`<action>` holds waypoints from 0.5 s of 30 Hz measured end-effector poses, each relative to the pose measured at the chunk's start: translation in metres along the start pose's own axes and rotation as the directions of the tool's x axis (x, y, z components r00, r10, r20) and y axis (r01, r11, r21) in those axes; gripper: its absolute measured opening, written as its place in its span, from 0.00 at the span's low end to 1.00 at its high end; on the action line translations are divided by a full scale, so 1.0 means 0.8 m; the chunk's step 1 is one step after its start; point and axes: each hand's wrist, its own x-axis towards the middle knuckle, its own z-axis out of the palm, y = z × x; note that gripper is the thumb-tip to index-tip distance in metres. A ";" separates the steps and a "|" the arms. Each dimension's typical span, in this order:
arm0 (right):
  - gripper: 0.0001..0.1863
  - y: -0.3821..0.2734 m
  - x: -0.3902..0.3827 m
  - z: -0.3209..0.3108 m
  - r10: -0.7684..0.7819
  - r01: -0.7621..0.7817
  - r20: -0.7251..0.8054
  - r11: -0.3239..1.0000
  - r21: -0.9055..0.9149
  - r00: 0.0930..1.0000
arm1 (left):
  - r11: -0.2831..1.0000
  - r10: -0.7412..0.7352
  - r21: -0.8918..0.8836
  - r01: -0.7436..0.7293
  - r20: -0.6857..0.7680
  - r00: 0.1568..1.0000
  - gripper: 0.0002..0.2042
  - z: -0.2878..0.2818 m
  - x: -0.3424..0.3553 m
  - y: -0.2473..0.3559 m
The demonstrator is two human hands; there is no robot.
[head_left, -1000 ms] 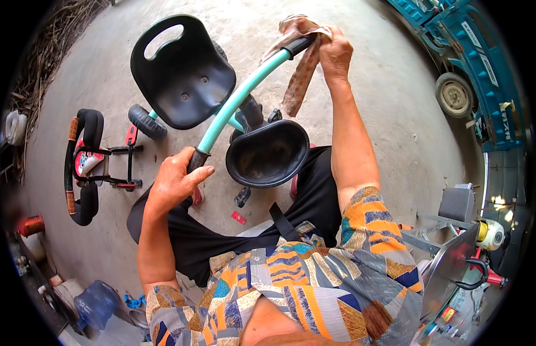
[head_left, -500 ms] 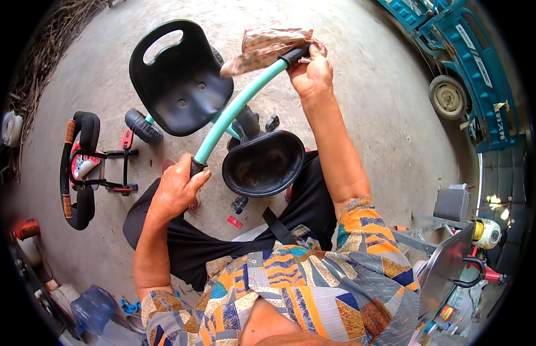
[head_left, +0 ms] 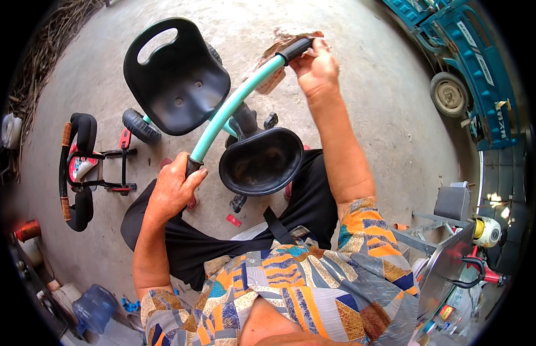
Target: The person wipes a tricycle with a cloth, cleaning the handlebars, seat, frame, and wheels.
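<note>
A child's tricycle with a black seat stands before me, its teal handlebar slanting up to the right. My left hand is closed around the black grip at the handlebar's near left end. At the far right end, my right hand pinches a pale, reddish-patterned cloth against the other black grip. Part of the cloth hangs behind the bar. Below the handlebar, close to my knees, sits a black oval basket on the tricycle's front.
Left of the tricycle lies a black-and-red frame with padded bars. A teal cargo vehicle stands at the far right. Near my right elbow is a metal stand. A blue water jug lies at lower left; dry sticks are piled at upper left.
The cloth has swung from left of the right grip to below and behind the bar, looking more bunched. My right hand has shifted slightly at the grip; my left hand keeps its hold.
</note>
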 end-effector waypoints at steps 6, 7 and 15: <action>0.14 0.066 -0.048 -0.001 0.186 -0.096 0.245 0.936 -0.339 0.952 | 0.999 -0.021 -0.040 0.021 -0.008 1.000 0.14 -0.001 0.001 0.003; 0.15 0.062 -0.051 0.001 0.230 -0.153 0.216 0.933 -0.325 0.949 | 0.999 -0.008 -0.031 0.007 -0.027 1.000 0.14 -0.002 0.001 -0.001; 0.13 0.005 0.011 -0.018 -0.035 0.016 -0.070 0.966 -0.259 0.997 | 1.000 0.005 0.006 -0.005 -0.030 1.000 0.14 -0.003 -0.001 0.000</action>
